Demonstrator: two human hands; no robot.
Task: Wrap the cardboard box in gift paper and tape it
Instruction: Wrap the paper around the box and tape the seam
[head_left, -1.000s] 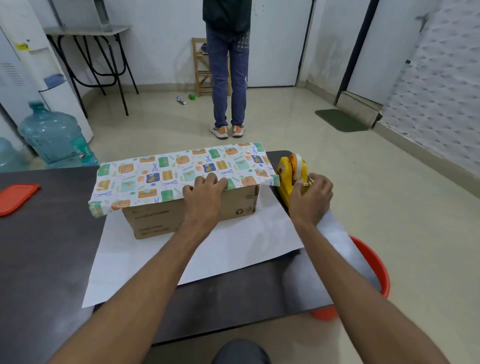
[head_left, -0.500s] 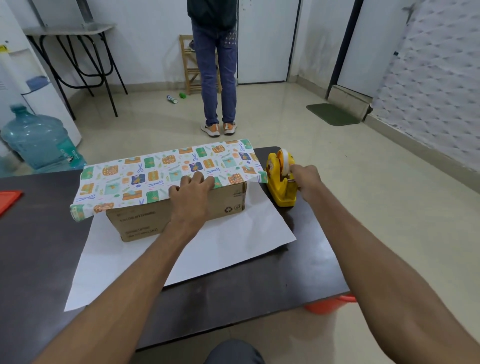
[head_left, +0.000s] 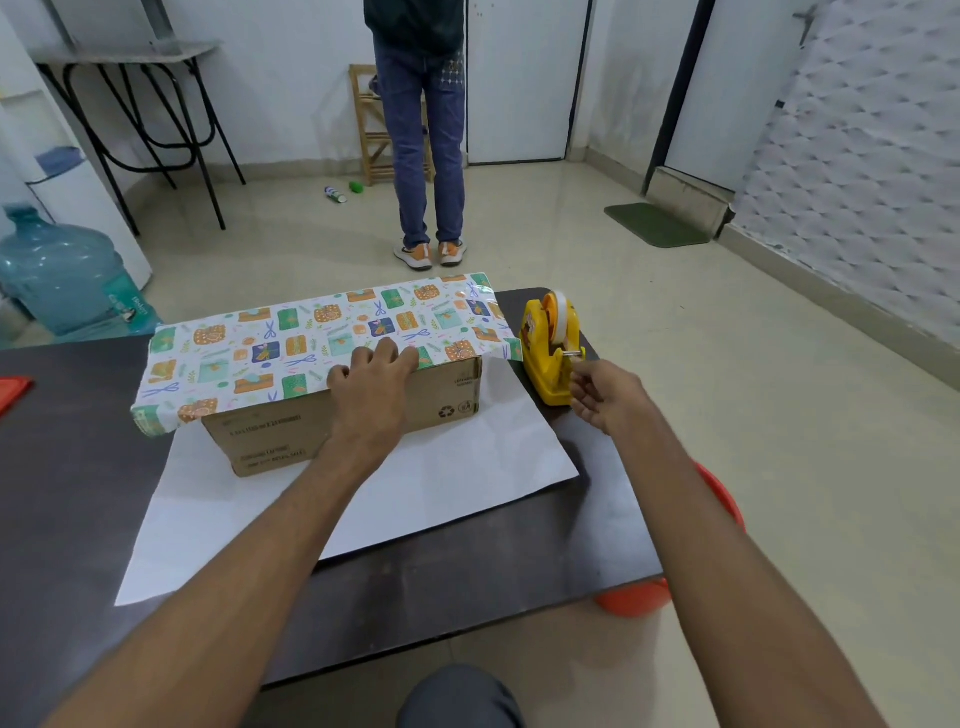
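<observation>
A brown cardboard box (head_left: 270, 431) lies on a sheet of gift paper whose white underside (head_left: 441, 478) is spread over the dark table (head_left: 78, 493). The patterned flap (head_left: 291, 343) is folded over the box's top. My left hand (head_left: 371, 384) presses that flap down at the box's near top edge. Right of the box stands a yellow tape dispenser (head_left: 548, 353). Just in front of its cutter, my right hand (head_left: 605, 395) pinches the tape end between thumb and fingers.
A red lid (head_left: 13, 389) lies at the table's left edge. An orange-red bucket (head_left: 631, 597) stands on the floor under the table's right corner. A person (head_left: 426, 156) stands on the floor beyond the table, and a blue water jug (head_left: 62, 275) sits at far left.
My right hand has come off the dispenser's top and drawn back toward me from the cutter, pinching the tape end. My left hand stays on the flap.
</observation>
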